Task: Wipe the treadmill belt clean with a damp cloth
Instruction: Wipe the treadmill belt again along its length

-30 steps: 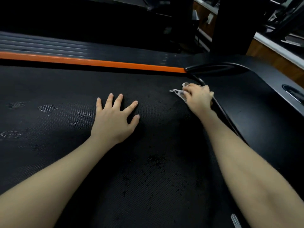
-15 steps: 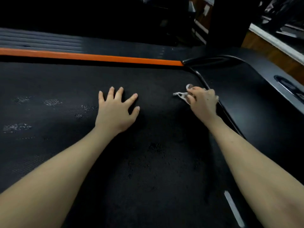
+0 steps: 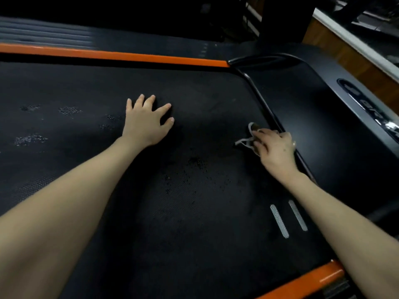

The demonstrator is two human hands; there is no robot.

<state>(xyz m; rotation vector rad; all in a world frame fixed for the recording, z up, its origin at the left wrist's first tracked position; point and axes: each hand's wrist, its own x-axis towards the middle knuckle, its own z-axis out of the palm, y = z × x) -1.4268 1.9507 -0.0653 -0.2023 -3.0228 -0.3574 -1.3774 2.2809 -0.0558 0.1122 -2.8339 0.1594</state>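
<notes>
The right grip [image 3: 276,147] sits on the treadmill belt [image 3: 194,223] right against the motor cover [image 3: 323,130], its fingers curled down over a cloth [image 3: 245,142] and pressing it to the belt. Only a pale, stringy edge of the cloth shows. It sticks out from under the fingertips on the side away from the motor cover. The rest is hidden beneath the hand, so I cannot tell how much is bunched inside. Wadding it small under a bent hand looks meant to put weight through the fingers onto the textured surface. It also lets the hand work along the seam where the belt meets the motor cover, a spot where dirt likely gathers.

The left grip [image 3: 146,121] is well apart from the motor cover, out toward the middle of the belt. It lies flat with fingers spread and straight, holding nothing. It reads as a brace: the person leans over the belt, and the flat palm probably takes body weight and may stop the belt sliding under the wiping stroke.

Between the two arms, a little back from the motor cover, a scatter of dark specks [image 3: 194,167] shows on the belt; whether damp or grit I cannot tell. Farther from the motor cover than the left grip, pale patches [image 3: 69,110] mark the weave. Judging by these, much of the belt is not yet wiped
</notes>
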